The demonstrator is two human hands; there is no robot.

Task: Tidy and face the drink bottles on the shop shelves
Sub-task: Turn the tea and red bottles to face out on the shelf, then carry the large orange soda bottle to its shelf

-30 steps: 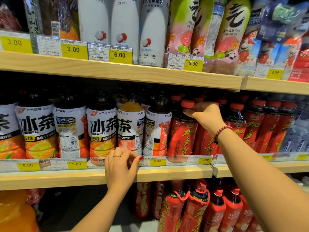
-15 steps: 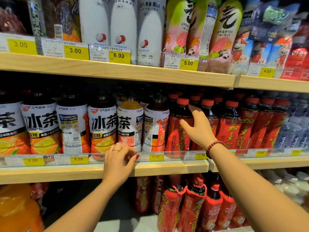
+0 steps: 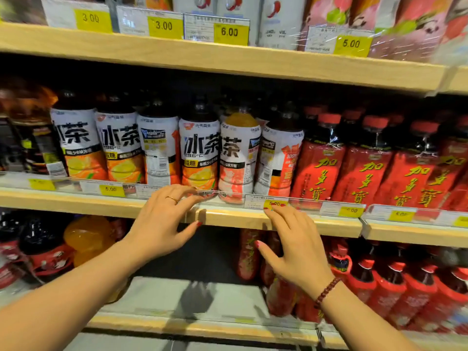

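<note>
On the middle shelf (image 3: 228, 219) stand several white-labelled iced tea bottles (image 3: 200, 150) with black caps; one of them (image 3: 158, 153) shows its back label. To their right stands a row of red herbal tea bottles (image 3: 319, 168) with red caps. My left hand (image 3: 162, 224) rests on the clear price rail at the shelf's front edge, fingers spread, below the iced tea bottles. My right hand (image 3: 293, 247) touches the same rail by a yellow price tag (image 3: 274, 204), fingers straight. Neither hand holds a bottle.
The top shelf (image 3: 228, 62) carries white and pink bottles behind price tags. Below, the bottom shelf (image 3: 202, 295) holds red bottles (image 3: 390, 282) at the right, orange and dark bottles (image 3: 83, 236) at the left, and a bare gap between them.
My right hand has left the red bottles and come down to the shelf's front rail. My left hand stays on the rail. The view has moved closer and lower.
</note>
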